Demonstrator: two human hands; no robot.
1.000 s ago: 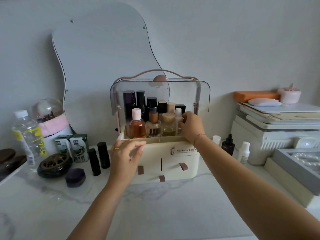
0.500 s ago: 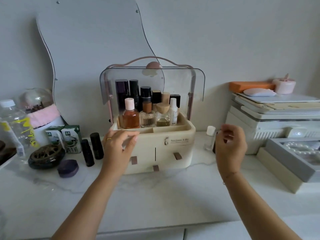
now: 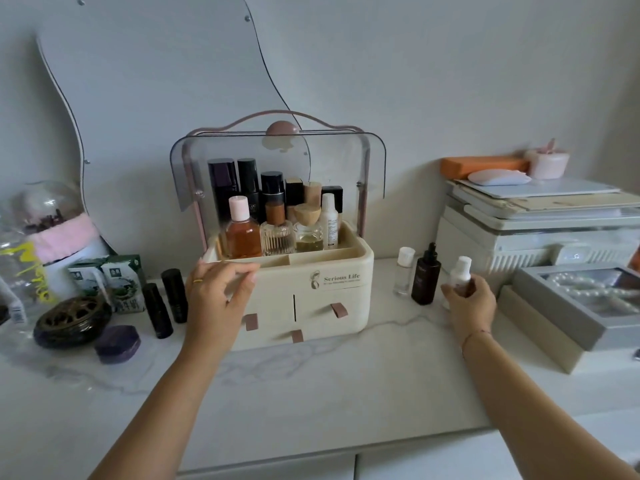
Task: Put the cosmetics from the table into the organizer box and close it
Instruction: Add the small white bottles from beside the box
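Observation:
The cream organizer box (image 3: 329,296) stands mid-table with its smoky clear lid (image 3: 370,168) swung up; several bottles fill its top tray. My left hand (image 3: 216,299) rests on the box's front left rim, fingers curled over the edge. My right hand (image 3: 471,306) is closed around a small white-capped bottle (image 3: 460,271) on the table right of the box. Beside it stand a dark dropper bottle (image 3: 425,278) and a small clear bottle (image 3: 403,271). Left of the box stand two black tubes (image 3: 175,296), (image 3: 157,311) and a purple compact (image 3: 117,344).
A wavy mirror (image 3: 156,98) leans on the wall behind. At left are a dark round dish (image 3: 71,320), milk cartons (image 3: 114,282) and a water bottle (image 3: 17,271). At right sit a stack of white trays (image 3: 536,233) and a grey jewellery box (image 3: 568,306).
My right hand left the box's tray, moved right and down, and closed on the small white-capped bottle. My left hand stayed on the box rim. The view shifted.

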